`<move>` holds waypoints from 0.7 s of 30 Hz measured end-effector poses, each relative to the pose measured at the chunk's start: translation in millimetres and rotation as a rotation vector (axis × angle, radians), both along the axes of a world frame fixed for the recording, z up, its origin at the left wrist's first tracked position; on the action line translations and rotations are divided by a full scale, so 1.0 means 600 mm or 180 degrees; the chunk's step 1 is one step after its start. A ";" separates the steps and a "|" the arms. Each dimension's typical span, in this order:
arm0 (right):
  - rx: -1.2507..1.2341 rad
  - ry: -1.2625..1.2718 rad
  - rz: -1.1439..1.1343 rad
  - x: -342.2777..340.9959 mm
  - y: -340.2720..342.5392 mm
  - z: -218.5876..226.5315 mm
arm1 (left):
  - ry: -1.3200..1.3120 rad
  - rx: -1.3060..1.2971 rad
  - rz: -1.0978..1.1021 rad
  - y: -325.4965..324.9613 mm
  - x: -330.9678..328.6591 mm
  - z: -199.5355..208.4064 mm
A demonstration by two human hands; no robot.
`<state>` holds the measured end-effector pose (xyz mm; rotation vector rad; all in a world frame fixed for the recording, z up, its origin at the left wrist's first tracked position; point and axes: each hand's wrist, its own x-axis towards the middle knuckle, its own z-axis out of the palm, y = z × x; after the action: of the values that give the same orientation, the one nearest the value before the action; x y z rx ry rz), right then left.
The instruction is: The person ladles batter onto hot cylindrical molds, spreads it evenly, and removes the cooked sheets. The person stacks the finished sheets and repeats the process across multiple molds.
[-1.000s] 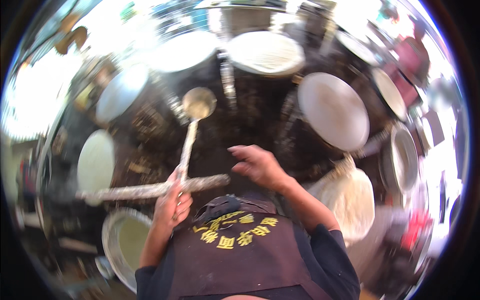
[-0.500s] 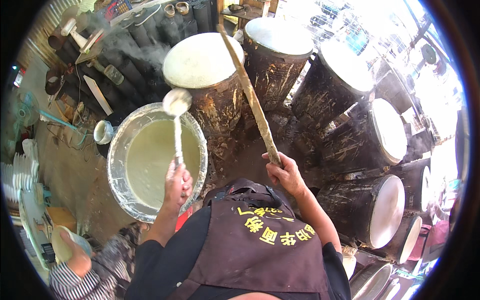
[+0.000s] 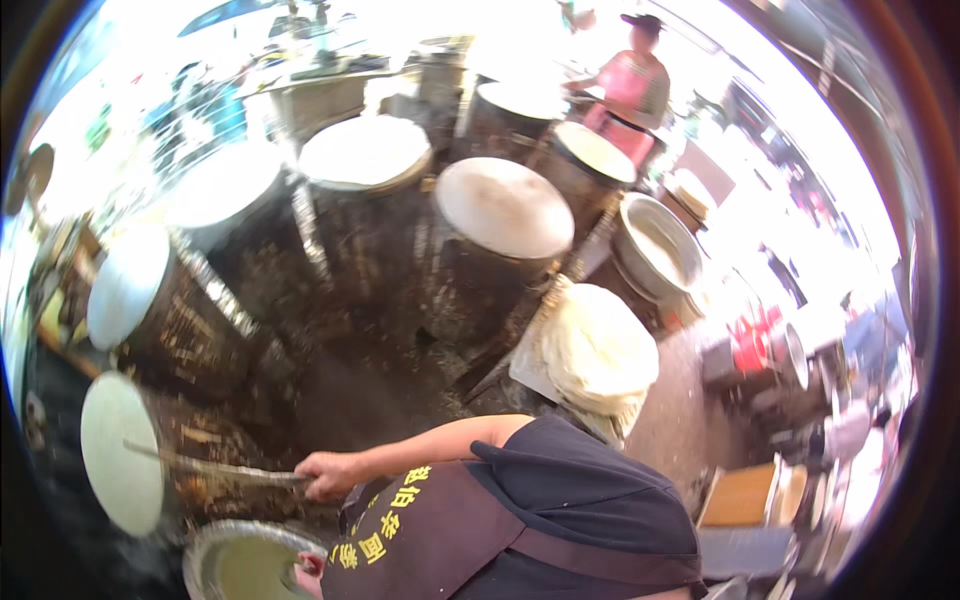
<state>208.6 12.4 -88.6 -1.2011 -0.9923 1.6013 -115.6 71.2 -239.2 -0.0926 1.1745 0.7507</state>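
Note:
My right hand is closed round one end of a long, flat wooden stick. The stick points left, its far end passing in front of the pale round top of a dark drum. At the lower edge, my left hand shows only in part, blurred, at the right rim of a large basin of pale, milky liquid. Its fingers and anything in them are hidden, and no ladle can be made out.
Dark, stained drums with pale round tops, one at the centre, curve around me. A stack of thin, cream-coloured sheets lies to the right. Beyond it stand a metal pot and a person in a pink apron.
My view has swung right, bringing in the sheet stack and the other person. The stick has gone from raised to nearly level, pointing left. The ladle in my left hand has dropped out of sight.

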 end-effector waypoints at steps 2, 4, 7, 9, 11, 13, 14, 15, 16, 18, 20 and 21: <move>0.0127 0.0025 -0.0180 0.008 -0.028 0.011 | 0.0152 0.0032 -0.0425 0.030 0.030 0.010; 0.0150 -0.0033 -0.0452 0.019 -0.048 0.007 | 0.0243 0.0056 -0.0756 0.049 0.064 0.019; 0.0039 -0.0009 -0.0684 0.046 -0.072 0.013 | 0.0333 0.0099 -0.1075 0.053 0.121 0.028; 0.0019 0.0184 -0.0708 0.058 -0.085 0.004 | 0.0344 0.0121 -0.1278 0.041 0.155 0.032; 0.0017 0.0421 -0.0720 0.072 -0.095 -0.011 | 0.0323 0.0131 -0.1436 0.026 0.189 0.039; 0.0111 0.0319 -0.0562 0.084 -0.104 -0.018 | 0.0316 0.0170 -0.1524 0.002 0.212 0.045; 0.0167 0.0282 -0.0446 0.093 -0.110 -0.020 | 0.0326 0.0195 -0.1503 -0.014 0.213 0.046; 0.0199 0.0136 -0.0307 0.108 -0.115 -0.020 | 0.0323 0.0238 -0.1490 -0.028 0.221 0.051; 0.0447 0.0160 -0.0319 0.108 -0.118 -0.053 | 0.0334 0.0237 -0.1450 -0.049 0.217 0.053; 0.0357 -0.0219 -0.0126 0.138 -0.143 -0.058 | 0.0311 0.0250 -0.1285 -0.102 0.192 0.060; 0.0810 -0.0972 -0.0096 0.168 -0.173 -0.073 | 0.0267 0.0279 -0.1112 -0.171 0.159 0.069; 0.0749 -0.1033 -0.0013 0.176 -0.186 -0.074 | 0.0217 0.0289 -0.1052 -0.211 0.145 0.073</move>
<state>314.2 -98.9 -132.9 -1.3192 -1.3421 1.2660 -28.4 -55.5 -195.5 0.2004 1.1816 0.5164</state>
